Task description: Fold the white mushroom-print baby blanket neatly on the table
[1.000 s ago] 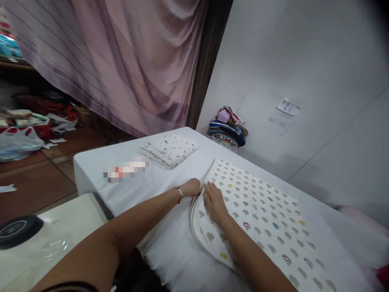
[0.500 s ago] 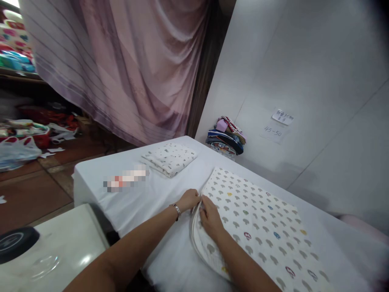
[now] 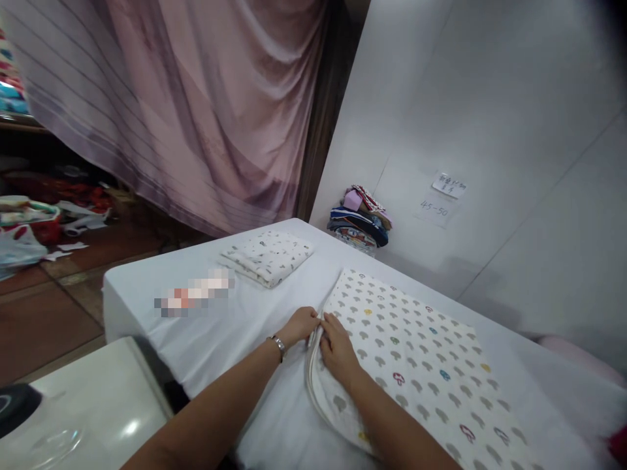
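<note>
"What does the head view show you?"

"I see my left hand (image 3: 301,324) pinching the edge of the mushroom-print cloth (image 3: 411,346), which lies in layers on the white table (image 3: 308,287)."

"And the right?"

"My right hand (image 3: 339,352) rests on the cloth just beside it, fingers bent at that same edge; from here I can't tell whether they grip."

"Anything beyond?"

"A folded cloth (image 3: 269,256), near the table's far corner."
</note>
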`<state>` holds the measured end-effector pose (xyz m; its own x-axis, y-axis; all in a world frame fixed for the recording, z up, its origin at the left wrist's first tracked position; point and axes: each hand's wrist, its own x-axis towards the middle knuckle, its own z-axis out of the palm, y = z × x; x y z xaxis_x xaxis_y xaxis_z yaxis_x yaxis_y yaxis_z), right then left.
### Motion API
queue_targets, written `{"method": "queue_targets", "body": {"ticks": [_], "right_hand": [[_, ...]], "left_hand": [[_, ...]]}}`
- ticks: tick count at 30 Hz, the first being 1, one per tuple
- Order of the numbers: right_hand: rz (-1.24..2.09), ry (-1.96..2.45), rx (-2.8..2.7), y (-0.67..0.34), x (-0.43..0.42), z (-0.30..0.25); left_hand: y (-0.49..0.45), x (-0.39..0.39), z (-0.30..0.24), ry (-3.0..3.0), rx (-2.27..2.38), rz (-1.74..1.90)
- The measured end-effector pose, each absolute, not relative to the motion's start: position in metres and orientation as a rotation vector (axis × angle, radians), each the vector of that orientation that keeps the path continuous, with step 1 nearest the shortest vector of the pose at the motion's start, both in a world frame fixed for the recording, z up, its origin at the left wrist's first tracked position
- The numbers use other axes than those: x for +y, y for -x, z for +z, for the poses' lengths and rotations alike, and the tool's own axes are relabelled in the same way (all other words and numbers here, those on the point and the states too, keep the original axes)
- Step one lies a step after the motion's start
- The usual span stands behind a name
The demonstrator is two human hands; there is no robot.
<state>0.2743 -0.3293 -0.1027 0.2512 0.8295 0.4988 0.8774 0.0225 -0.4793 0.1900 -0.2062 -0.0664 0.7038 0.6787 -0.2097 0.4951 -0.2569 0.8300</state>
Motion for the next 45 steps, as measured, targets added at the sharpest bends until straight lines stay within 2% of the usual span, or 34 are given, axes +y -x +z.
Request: {"method": "queue_targets", "body": {"ticks": [6,15,22,31,45], "right_hand": [[-0.042,1.774,-1.53,-0.271,-0.324,-0.099],[0.214,1.784,-1.558,-0.302,-0.325,-0.085],[-0.059,2.033,-1.67,-0.364,-0.276,-0.068],[0.094,2.038,-2.098,-0.391,-0.233,-0.053],[0.058,1.931,-2.368,-0.395,-0.251,-0.026]], "left_hand": [[-0.187,-0.204,-0.072,-1.802,0.813,0.239],[-0.185,-0.208,-0.072,-1.822,0.796,0.223],[-0.183,-0.218,-0.064,-2.026,0.863,0.301],[-0.181,-0.225,-0.063,-2.223,0.912,0.283],[-0.182,-0.219,-0.063,-2.145,0.869,0.326]]}}
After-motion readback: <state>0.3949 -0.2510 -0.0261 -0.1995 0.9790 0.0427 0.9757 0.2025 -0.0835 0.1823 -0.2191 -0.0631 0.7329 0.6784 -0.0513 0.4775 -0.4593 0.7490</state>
